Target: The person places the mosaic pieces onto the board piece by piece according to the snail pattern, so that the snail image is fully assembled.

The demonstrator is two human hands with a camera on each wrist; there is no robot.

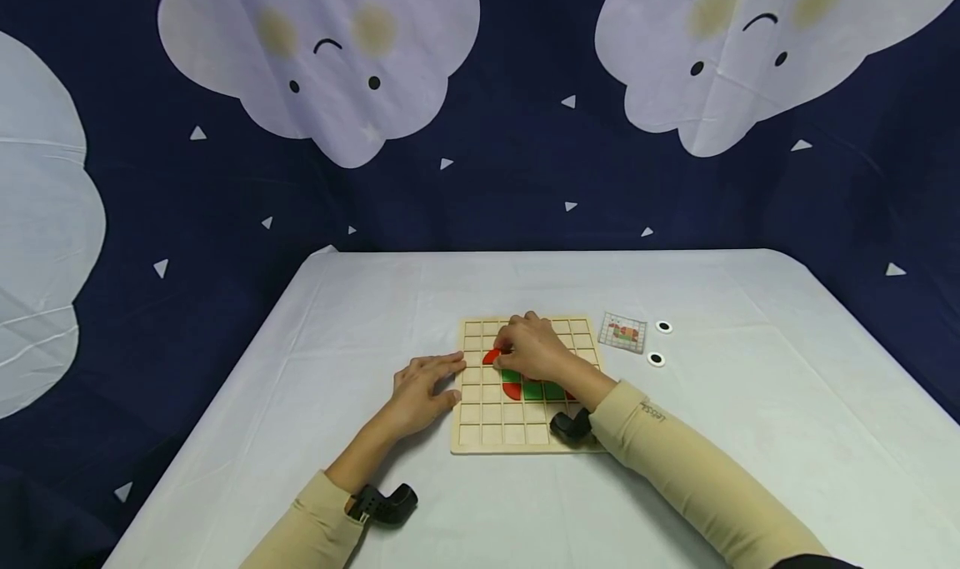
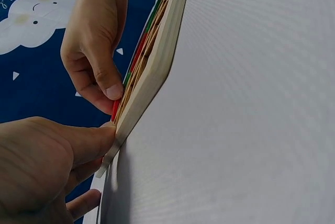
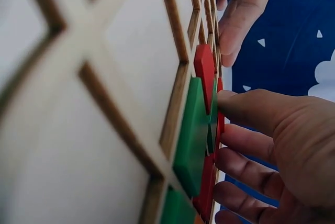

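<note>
A pale wooden board (image 1: 480, 434) with a raised square grid lies flat on the white table. My right hand (image 1: 536, 348) is over its upper middle, thumb and fingers pinching a red quarter-round piece (image 1: 491, 356) at the grid. Green pieces (image 3: 191, 140) and another red piece (image 3: 204, 72) sit in squares close by; some are partly hidden under the right hand and wrist. My left hand (image 1: 420, 394) rests at the board's left edge, fingers extended, with its thumb (image 2: 99, 139) against the rim.
Right of the board lies a small clear card (image 1: 622, 333) with a coloured picture on a grid. Two white discs with black centres, an upper disc (image 1: 663, 326) and a lower disc (image 1: 656, 359), lie beside it. A dark cloud-patterned cloth (image 1: 525, 194) hangs behind the table.
</note>
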